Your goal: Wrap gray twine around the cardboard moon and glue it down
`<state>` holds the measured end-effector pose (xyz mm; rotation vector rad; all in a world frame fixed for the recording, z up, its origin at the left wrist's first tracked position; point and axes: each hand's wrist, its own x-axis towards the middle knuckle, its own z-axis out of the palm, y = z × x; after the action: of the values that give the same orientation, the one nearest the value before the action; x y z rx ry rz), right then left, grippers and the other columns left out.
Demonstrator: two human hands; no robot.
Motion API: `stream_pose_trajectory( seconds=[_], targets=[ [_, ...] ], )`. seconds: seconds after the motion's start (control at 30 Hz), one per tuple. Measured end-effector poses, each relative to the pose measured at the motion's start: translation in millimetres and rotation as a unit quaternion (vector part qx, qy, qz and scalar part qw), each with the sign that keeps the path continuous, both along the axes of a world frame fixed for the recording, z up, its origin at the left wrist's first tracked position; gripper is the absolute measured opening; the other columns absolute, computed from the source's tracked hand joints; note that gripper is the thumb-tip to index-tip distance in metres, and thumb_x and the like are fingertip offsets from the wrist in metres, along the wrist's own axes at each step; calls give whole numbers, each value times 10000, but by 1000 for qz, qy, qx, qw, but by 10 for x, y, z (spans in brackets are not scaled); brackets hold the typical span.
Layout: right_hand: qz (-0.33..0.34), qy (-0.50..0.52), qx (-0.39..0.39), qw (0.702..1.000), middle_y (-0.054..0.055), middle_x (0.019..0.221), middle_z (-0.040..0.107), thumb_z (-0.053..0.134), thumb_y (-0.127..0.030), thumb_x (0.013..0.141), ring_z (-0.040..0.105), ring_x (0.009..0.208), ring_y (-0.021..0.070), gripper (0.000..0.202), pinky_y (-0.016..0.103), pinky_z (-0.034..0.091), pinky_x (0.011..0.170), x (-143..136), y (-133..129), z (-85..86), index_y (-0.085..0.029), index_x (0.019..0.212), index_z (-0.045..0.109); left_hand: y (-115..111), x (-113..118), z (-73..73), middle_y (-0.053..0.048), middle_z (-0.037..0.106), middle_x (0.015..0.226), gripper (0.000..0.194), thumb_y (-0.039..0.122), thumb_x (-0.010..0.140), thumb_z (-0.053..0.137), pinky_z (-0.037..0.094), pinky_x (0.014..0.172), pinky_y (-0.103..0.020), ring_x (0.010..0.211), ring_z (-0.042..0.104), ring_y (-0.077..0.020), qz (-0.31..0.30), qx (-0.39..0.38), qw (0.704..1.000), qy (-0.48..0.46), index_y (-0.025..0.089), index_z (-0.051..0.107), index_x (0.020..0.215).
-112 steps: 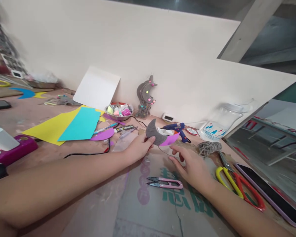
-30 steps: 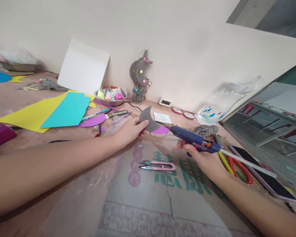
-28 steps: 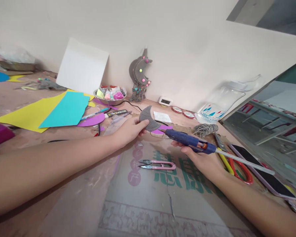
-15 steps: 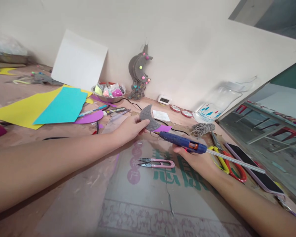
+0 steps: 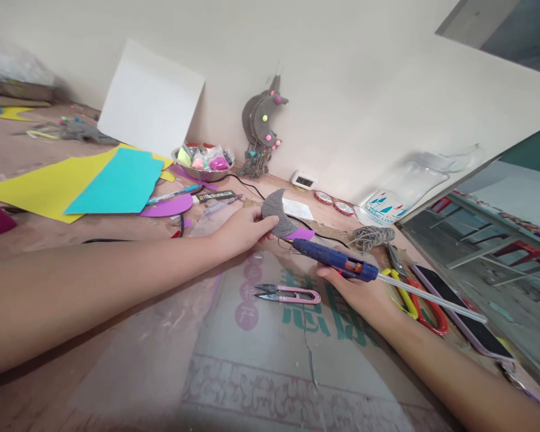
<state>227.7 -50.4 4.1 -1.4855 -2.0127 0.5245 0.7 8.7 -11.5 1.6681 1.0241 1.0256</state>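
Observation:
Pinched between thumb and fingers of my left hand [image 5: 248, 229] is a crescent wrapped in grey yarn [image 5: 276, 213]. My right hand [image 5: 357, 292] grips a blue hot glue gun [image 5: 335, 258] from below, with a clear glue stick [image 5: 432, 294] sticking out of its back end. The gun's nozzle points left and sits at the lower edge of the crescent; whether it touches cannot be made out. Below the gun, pink thread snips [image 5: 292, 294] lie on a printed plastic sheet [image 5: 252, 360]. A purple piece [image 5: 303, 233] lies just behind the nozzle.
Right of my right hand lie a grey yarn bundle [image 5: 372, 236], scissors [image 5: 432, 306] and a phone [image 5: 465, 309]. Yellow [image 5: 36, 189] and turquoise sheets [image 5: 114, 183] cover the left. A bowl of clay packets [image 5: 204, 165] stands behind; a decorated moon [image 5: 263, 123] hangs on the wall.
The view has shifted slightly, so most things sit a little further right. Both hands keep their holds on the crescent and the glue gun, with the nozzle still near the crescent's lower edge.

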Motion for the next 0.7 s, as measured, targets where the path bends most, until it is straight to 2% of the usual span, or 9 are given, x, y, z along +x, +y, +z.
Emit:
stream_pose_trajectory(
  seconds=[0.7],
  targets=[
    [-18, -11, 9, 1000, -9, 712, 643, 594, -396, 739, 606, 676, 172, 166, 271, 498, 616, 7, 0, -19, -231, 750, 583, -4, 0, 17, 22, 474, 514, 331, 421, 790, 451, 293, 466, -225, 462, 408, -85, -5, -3, 1000, 9, 157, 495, 595]
  ],
)
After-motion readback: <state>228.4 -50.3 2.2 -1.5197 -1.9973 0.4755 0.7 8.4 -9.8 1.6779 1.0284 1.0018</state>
